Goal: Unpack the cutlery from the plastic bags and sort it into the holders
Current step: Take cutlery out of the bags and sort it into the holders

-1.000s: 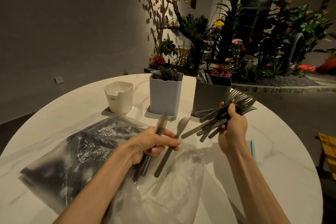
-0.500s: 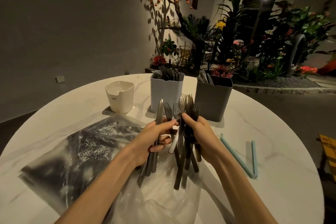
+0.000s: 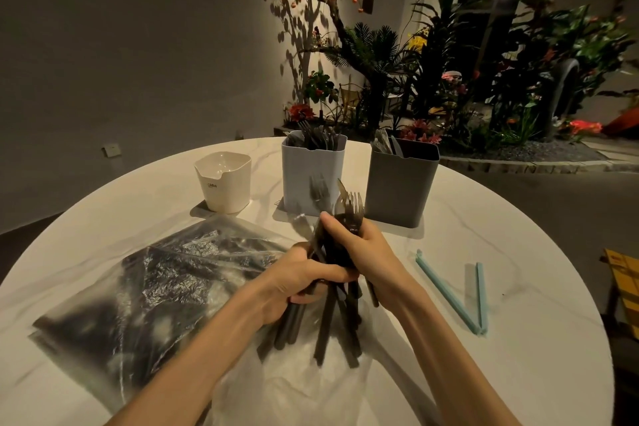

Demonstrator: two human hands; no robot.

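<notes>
A bundle of dark forks (image 3: 340, 273) stands nearly upright above the table (image 3: 518, 218), tines up, gripped by both hands. The left hand (image 3: 297, 282) wraps round the handles low down; the right hand (image 3: 363, 245) clasps the same bundle higher, just under the tines. Beneath them lies a crumpled clear bag (image 3: 297, 387), and to the left a second plastic bag (image 3: 148, 287) with dark contents. Behind stand three holders: a small white cup (image 3: 224, 181), a pale blue holder (image 3: 313, 171) with forks in it, and a grey holder (image 3: 401, 180). Two light blue sealing clips (image 3: 453, 294) lie to the right.
</notes>
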